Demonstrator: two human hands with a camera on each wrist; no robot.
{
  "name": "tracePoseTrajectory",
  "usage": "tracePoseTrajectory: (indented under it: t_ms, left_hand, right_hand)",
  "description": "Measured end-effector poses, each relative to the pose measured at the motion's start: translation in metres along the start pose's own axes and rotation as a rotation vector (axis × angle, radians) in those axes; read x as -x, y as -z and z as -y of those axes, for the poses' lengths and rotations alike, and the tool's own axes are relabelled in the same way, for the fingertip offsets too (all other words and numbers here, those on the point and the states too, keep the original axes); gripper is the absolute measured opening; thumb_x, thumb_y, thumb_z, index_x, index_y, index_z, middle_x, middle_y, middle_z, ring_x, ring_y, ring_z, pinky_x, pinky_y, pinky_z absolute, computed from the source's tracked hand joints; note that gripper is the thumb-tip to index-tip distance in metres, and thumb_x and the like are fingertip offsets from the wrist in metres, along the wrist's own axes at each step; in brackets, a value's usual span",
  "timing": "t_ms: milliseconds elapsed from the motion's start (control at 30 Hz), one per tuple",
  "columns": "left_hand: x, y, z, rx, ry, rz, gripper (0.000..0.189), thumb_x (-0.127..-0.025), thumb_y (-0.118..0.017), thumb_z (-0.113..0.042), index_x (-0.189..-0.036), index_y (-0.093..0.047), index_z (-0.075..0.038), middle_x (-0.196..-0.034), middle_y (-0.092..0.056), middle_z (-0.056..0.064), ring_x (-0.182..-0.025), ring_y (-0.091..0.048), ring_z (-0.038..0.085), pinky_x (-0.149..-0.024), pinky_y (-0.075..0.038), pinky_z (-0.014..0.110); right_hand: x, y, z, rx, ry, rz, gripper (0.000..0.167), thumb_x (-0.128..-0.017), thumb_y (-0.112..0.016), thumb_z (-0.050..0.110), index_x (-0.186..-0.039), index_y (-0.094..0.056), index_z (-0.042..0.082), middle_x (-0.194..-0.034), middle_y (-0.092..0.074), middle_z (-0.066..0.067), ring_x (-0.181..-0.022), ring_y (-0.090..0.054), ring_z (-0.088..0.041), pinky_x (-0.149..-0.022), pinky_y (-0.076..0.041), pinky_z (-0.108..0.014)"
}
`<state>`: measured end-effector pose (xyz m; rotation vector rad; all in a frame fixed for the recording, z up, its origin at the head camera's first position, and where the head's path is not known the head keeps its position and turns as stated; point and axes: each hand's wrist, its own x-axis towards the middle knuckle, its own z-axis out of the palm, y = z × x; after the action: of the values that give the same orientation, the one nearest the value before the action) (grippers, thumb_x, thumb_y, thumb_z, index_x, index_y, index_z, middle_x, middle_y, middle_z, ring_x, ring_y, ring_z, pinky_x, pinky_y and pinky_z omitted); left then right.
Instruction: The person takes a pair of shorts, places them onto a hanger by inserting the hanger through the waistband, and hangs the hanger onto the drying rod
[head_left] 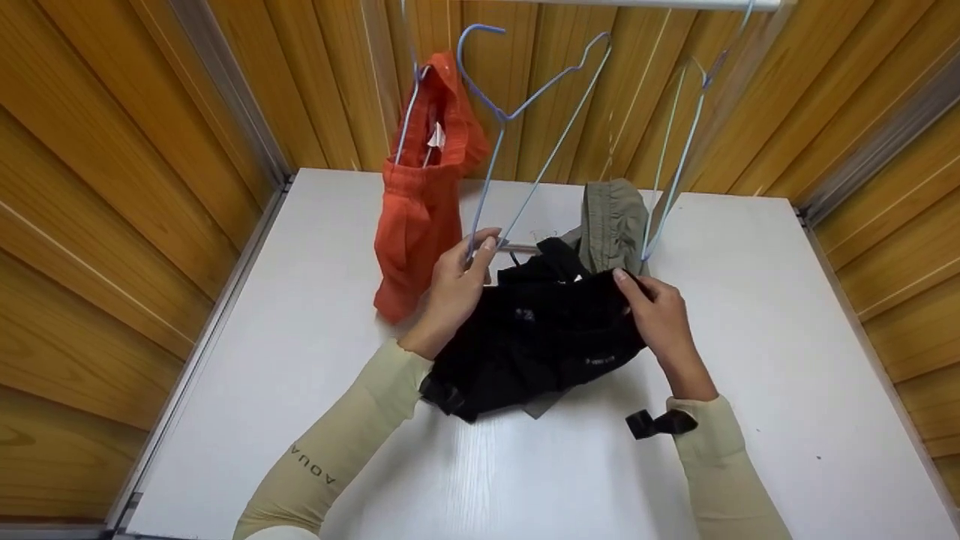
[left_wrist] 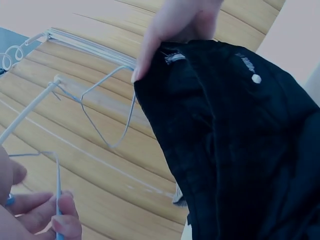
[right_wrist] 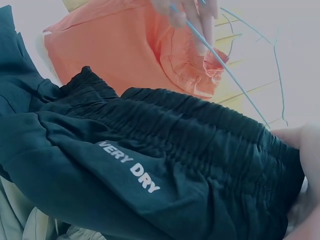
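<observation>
My left hand [head_left: 454,292] pinches the lower end of a blue wire hanger [head_left: 502,116], whose hook stands free below the rail. My right hand [head_left: 664,319] grips the waistband of black shorts [head_left: 540,352] at one side, thumb on the outside. The gathered elastic waistband [right_wrist: 200,125] and white lettering show in the right wrist view. In the left wrist view the waistband opening is partly spread, with a white label [left_wrist: 175,57] just inside. The shorts hang above the table, their near side close by my left forearm.
Orange shorts [head_left: 420,225] hang on a hanger at the left. A grey-green garment [head_left: 611,225] hangs at the right, partly behind the black shorts. A white rail [head_left: 675,4] runs overhead. Wood-look panels [head_left: 885,150] enclose the white table [head_left: 810,360].
</observation>
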<state>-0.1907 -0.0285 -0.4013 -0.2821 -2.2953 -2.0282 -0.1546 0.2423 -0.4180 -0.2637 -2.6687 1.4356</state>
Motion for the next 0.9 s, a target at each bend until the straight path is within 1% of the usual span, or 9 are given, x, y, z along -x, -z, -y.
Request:
tracePoseTrajectory:
  t_ms: [167,300,367,467,533,600,733,833,900]
  left_hand:
    - [0.008,0.013,0.007,-0.009,-0.009,0.022,0.031,-0.100,-0.051,-0.033,-0.122,-0.067,-0.017,-0.071,-0.053,0.003,-0.071,-0.053,0.032,-0.066,-0.042,0.026]
    - [0.015,0.023,0.012,-0.009,-0.021,0.048,0.032,-0.101,-0.048,-0.033,-0.119,-0.068,-0.015,-0.086,-0.065,0.002,-0.070,-0.053,0.030,-0.063,-0.040,0.025]
    - [0.021,0.027,0.006,0.000,-0.010,0.066,0.033,-0.102,-0.047,-0.030,-0.119,-0.069,-0.011,-0.097,-0.069,0.008,-0.071,-0.053,0.035,-0.060,-0.038,0.024]
    - [0.027,0.033,0.006,0.007,0.013,0.087,0.034,-0.103,-0.045,-0.025,-0.120,-0.067,-0.005,-0.110,-0.069,0.015,-0.072,-0.051,0.040,-0.055,-0.035,0.021]
    - [0.031,0.037,0.008,0.000,0.019,0.099,0.034,-0.104,-0.044,-0.022,-0.120,-0.067,-0.003,-0.113,-0.069,0.017,-0.072,-0.049,0.041,-0.053,-0.033,0.021]
    - [0.032,0.041,0.018,-0.009,0.012,0.111,0.034,-0.104,-0.043,-0.024,-0.119,-0.068,-0.006,-0.114,-0.069,0.014,-0.068,-0.049,0.033,-0.050,-0.032,0.021]
    - [0.039,0.054,0.023,-0.030,0.002,0.153,0.035,-0.104,-0.043,-0.027,-0.117,-0.070,-0.011,-0.105,-0.070,0.010,-0.063,-0.048,0.019,-0.050,-0.033,0.021]
    - [0.044,0.064,0.024,-0.048,0.009,0.197,0.035,-0.104,-0.042,-0.028,-0.115,-0.071,-0.013,-0.096,-0.068,0.009,-0.064,-0.049,0.020,-0.050,-0.033,0.020]
    - [0.046,0.070,0.025,-0.062,0.008,0.229,0.035,-0.104,-0.041,-0.028,-0.114,-0.072,-0.013,-0.096,-0.067,0.009,-0.065,-0.050,0.025,-0.050,-0.033,0.019]
  right_hand:
    - [-0.003,0.001,0.003,-0.004,-0.016,-0.033,0.056,-0.093,-0.051,0.058,-0.097,-0.066,0.004,-0.081,-0.059,0.000,-0.080,-0.052,-0.016,-0.074,-0.042,-0.026]
    - [-0.005,0.004,0.005,-0.012,-0.028,-0.043,0.058,-0.093,-0.051,0.058,-0.109,-0.067,0.004,-0.098,-0.064,-0.008,-0.089,-0.053,-0.015,-0.082,-0.041,-0.025]
    - [-0.006,0.005,0.006,-0.016,-0.034,-0.041,0.061,-0.093,-0.050,0.058,-0.114,-0.065,0.003,-0.107,-0.065,-0.011,-0.096,-0.054,-0.016,-0.087,-0.041,-0.027]
    - [-0.007,0.006,0.006,-0.023,-0.038,-0.031,0.064,-0.093,-0.050,0.058,-0.121,-0.063,0.002,-0.117,-0.064,-0.016,-0.105,-0.056,-0.020,-0.094,-0.040,-0.030]
    - [-0.007,0.007,0.007,-0.025,-0.041,-0.028,0.065,-0.093,-0.050,0.058,-0.123,-0.062,0.002,-0.119,-0.064,-0.017,-0.108,-0.055,-0.023,-0.096,-0.040,-0.032]
    - [-0.007,0.008,0.008,-0.021,-0.040,-0.031,0.065,-0.093,-0.050,0.058,-0.122,-0.063,0.002,-0.119,-0.064,-0.017,-0.108,-0.055,-0.022,-0.097,-0.040,-0.032]
    - [-0.009,0.010,0.009,-0.013,-0.036,-0.050,0.062,-0.093,-0.051,0.059,-0.116,-0.066,0.004,-0.113,-0.065,-0.014,-0.101,-0.055,-0.017,-0.091,-0.040,-0.028]
    - [-0.009,0.012,0.010,-0.004,-0.031,-0.067,0.060,-0.092,-0.052,0.059,-0.110,-0.068,0.004,-0.103,-0.066,-0.007,-0.094,-0.054,-0.013,-0.087,-0.041,-0.025]
    - [-0.009,0.014,0.010,-0.007,-0.032,-0.078,0.059,-0.092,-0.053,0.059,-0.105,-0.069,0.004,-0.095,-0.065,-0.001,-0.090,-0.053,-0.012,-0.084,-0.041,-0.024]
